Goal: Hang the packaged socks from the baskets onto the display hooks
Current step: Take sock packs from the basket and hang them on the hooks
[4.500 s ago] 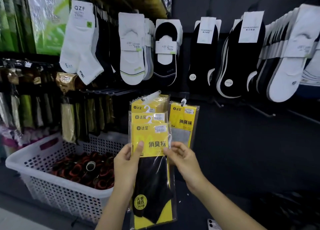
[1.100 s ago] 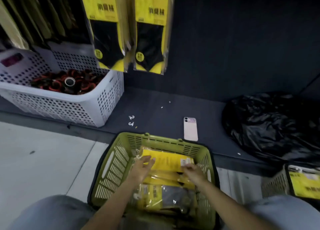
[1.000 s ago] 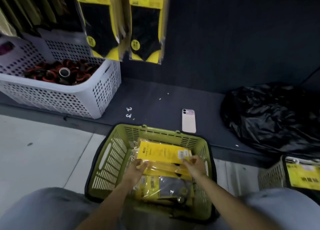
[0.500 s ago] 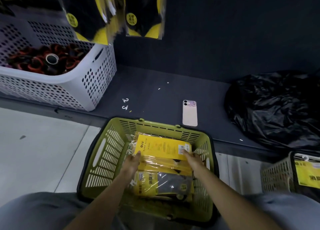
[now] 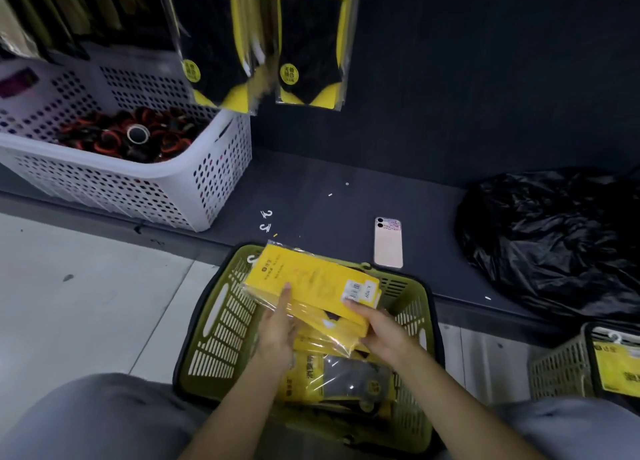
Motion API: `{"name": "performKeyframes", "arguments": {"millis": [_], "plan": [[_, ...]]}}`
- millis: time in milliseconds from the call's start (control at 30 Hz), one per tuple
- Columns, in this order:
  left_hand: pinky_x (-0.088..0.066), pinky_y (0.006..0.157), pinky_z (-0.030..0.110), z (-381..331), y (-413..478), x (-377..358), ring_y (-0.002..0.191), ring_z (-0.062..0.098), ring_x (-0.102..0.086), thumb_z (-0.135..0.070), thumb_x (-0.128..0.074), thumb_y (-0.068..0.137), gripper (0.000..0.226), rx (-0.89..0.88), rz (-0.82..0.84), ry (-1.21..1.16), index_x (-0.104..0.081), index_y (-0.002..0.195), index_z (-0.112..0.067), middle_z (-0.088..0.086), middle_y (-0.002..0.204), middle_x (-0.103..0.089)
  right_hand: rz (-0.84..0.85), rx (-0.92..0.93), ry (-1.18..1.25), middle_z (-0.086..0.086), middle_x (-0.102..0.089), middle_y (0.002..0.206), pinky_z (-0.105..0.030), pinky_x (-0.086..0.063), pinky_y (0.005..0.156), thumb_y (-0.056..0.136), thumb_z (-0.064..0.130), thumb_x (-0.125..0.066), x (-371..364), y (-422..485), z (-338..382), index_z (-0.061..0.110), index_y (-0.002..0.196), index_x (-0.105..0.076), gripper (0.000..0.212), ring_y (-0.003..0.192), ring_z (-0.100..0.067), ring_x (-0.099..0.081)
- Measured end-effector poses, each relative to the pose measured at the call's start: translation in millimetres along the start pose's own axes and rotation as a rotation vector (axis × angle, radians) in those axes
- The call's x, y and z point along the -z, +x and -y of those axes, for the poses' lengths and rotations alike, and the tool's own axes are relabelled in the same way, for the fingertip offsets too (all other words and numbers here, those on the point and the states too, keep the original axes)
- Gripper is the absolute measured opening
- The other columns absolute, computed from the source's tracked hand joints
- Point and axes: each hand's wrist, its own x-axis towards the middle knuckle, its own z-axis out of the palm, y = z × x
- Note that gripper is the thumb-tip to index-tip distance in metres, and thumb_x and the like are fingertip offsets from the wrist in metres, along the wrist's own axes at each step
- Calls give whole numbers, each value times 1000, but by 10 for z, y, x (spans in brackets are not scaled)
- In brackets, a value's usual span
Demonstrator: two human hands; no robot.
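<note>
A stack of yellow sock packs [image 5: 311,281] is lifted above the green basket [image 5: 214,321] between my knees. My left hand [image 5: 277,331] grips the stack's left edge, thumb on top. My right hand [image 5: 381,331] holds its right end near the barcode label. More yellow packs with dark socks [image 5: 343,380] lie in the basket below. Two rows of hung sock packs [image 5: 308,44] dangle from hooks at the top; the hooks themselves are out of view.
A white perforated basket [image 5: 207,189] with red-black items stands on the dark shelf at left. A pink phone [image 5: 388,243] and two loose white hooks [image 5: 266,220] lie on the shelf. A black plastic bag [image 5: 547,238] sits right. Another basket with yellow packs [image 5: 561,366] is at lower right.
Both hands have raised a stack of yellow packs out of the green basket and tilted it up toward the shelf. My view has lifted slightly, showing more of the hung packs.
</note>
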Motion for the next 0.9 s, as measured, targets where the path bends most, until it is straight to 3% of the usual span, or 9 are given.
{"name": "performKeyframes", "arguments": {"millis": [133, 200, 267, 333, 500, 600, 700, 800, 900], "plan": [[-49, 96, 49, -229, -382, -197, 106, 29, -65, -27, -71, 82, 52, -143, 148, 99, -53, 129, -16, 10, 118, -67, 103, 124, -71, -9, -73, 106, -32, -58, 69, 67, 18, -77, -217, -303, 187, 12, 109, -68, 43, 90, -21, -71], [-54, 88, 40, -454, -509, -232, 100, 23, -68, -27, -71, 83, 41, -273, 233, 184, -57, 121, -19, 5, 112, -71, 92, 229, -115, -7, -71, 108, -32, -56, 71, 67, 28, -76, -218, -427, 407, 12, 115, -65, 52, 92, -21, -69], [-56, 68, 23, -683, -642, -283, 87, 12, -71, -25, -73, 82, 31, -426, 313, 334, -62, 111, -23, -2, 100, -75, 68, 340, -157, -3, -70, 110, -32, -54, 75, 72, 37, -71, -199, -538, 675, 13, 122, -58, 57, 96, -20, -67], [-52, 64, 15, -897, -765, -360, 86, 9, -71, -26, -76, 77, 35, -525, 409, 503, -64, 110, -20, -3, 100, -74, 132, 407, -266, -1, -70, 117, -32, -52, 85, 80, 42, -63, -243, -675, 900, 18, 127, -55, 53, 105, -18, -67], [-51, 95, 41, -1122, -974, -569, 109, 22, -63, -46, -73, 75, 57, -588, 485, 680, -56, 120, -15, 6, 121, -64, 304, 320, -415, -3, -71, 113, -30, -55, 86, 80, 44, -65, -574, -910, 1043, 26, 111, -67, 36, 106, -19, -68], [-51, 85, 25, -1138, -1055, -636, 102, 11, -61, -35, -68, 84, 45, -778, 441, 697, -50, 123, -23, 3, 123, -58, 238, 380, -341, -1, -76, 98, -27, -58, 69, 77, 35, -69, -745, -935, 1058, 23, 108, -63, 34, 90, -18, -73], [-37, 99, 25, -1138, -1099, -610, 119, 7, -42, -47, -63, 81, 61, -974, 367, 863, -40, 136, -33, -9, 127, -40, 159, 502, -378, 6, -76, 93, -23, -57, 67, 85, 34, -63, -862, -978, 1138, 19, 117, -62, 35, 86, -14, -73], [-37, 98, 18, -1147, -1201, -609, 121, -2, -43, -78, -56, 65, 81, -791, 506, 942, -43, 135, -38, -20, 128, -46, 162, 582, -500, 11, -74, 102, -21, -54, 78, 86, 56, -47, -961, -1021, 1194, 31, 113, -67, 42, 96, -7, -69], [-45, 82, 12, -1248, -1284, -648, 103, -8, -59, -76, -67, 61, 81, -577, 639, 752, -49, 128, -34, -20, 119, -60, 262, 595, -545, 8, -65, 121, -30, -55, 85, 88, 61, -28, -1094, -1016, 1191, 38, 116, -64, 51, 110, -12, -62]]}}
